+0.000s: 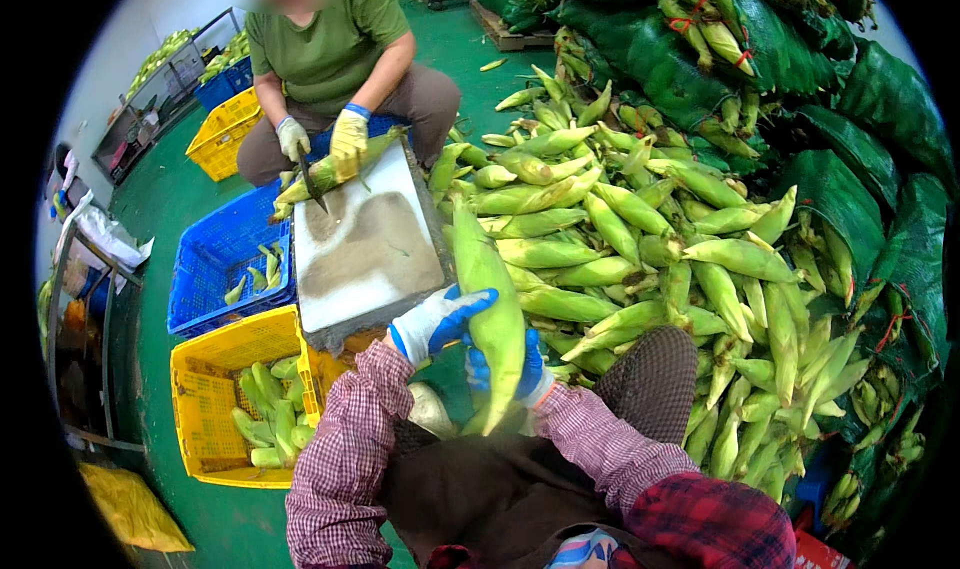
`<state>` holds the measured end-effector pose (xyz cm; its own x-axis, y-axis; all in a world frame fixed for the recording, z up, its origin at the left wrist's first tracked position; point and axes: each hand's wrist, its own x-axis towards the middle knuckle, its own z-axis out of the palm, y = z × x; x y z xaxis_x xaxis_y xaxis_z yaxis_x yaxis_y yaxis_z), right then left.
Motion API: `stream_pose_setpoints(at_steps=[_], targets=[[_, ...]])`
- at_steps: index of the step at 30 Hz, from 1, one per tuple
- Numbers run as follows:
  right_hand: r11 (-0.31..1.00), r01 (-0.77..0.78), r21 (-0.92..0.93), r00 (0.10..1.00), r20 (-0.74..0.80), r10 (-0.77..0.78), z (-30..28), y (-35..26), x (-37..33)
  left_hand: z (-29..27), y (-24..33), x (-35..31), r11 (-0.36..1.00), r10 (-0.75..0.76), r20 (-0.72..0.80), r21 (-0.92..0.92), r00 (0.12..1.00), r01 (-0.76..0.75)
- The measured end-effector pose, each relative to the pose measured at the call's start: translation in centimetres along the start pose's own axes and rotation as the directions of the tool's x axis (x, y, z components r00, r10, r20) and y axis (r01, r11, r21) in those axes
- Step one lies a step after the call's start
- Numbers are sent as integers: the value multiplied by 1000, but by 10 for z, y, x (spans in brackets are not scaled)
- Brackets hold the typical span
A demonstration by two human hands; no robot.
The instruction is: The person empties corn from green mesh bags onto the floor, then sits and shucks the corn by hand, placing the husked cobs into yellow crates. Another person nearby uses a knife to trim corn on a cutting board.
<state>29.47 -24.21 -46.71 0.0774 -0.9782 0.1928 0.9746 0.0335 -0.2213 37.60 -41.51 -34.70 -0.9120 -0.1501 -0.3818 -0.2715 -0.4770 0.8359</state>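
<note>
A large ear of corn in its green husk (pixel 490 314) is held upright-slanting in front of my lap. My left hand (pixel 440 321), in a white and blue glove, grips its left side with the fingers closed round it. Gloved the same way, my right hand (pixel 530 374) holds it from the right and behind; the corn hides part of those fingers. Just beyond my left hand lies a white cutting board (pixel 375 259) on a grey stand, its top stained brown. To the right is a big heap of unhusked corn (pixel 620 234).
Across the board a seated co-worker (pixel 335 49) in gloves holds a knife (pixel 314 184) against another corn ear (pixel 370 159). At left stand a blue crate (pixel 225 239) with husk scraps and a yellow crate (pixel 205 419) with trimmed corn. Green sacks (pixel 850 209) of corn rise at right.
</note>
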Motion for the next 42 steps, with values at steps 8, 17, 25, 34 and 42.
stream_pose_setpoints(at_steps=[8, 17, 25, 34, 42], targets=[[951, -175, -256, 940, -329, 84, -17, -35, -14, -20, 15, 7, 941, 292, -374, 278, 880, -194], [993, 87, -74, 417, -903, -104, -120, -26, -99, -78, 25, 12, 124, 554, -485, 852, 677, 509], [960, -261, -105, 355, -935, -6, -162, 7, -75, -80, 32, 10, -2, 484, -549, 778, 681, 629], [386, -877, -286, 153, -928, -340, -240, 55, -15, -96, 32, 15, -44, 543, -501, 784, 673, 619], [210, -972, -103, 29, -943, -330, -305, 87, 11, -124, 36, 13, -135, 655, -414, 759, 632, 637]])
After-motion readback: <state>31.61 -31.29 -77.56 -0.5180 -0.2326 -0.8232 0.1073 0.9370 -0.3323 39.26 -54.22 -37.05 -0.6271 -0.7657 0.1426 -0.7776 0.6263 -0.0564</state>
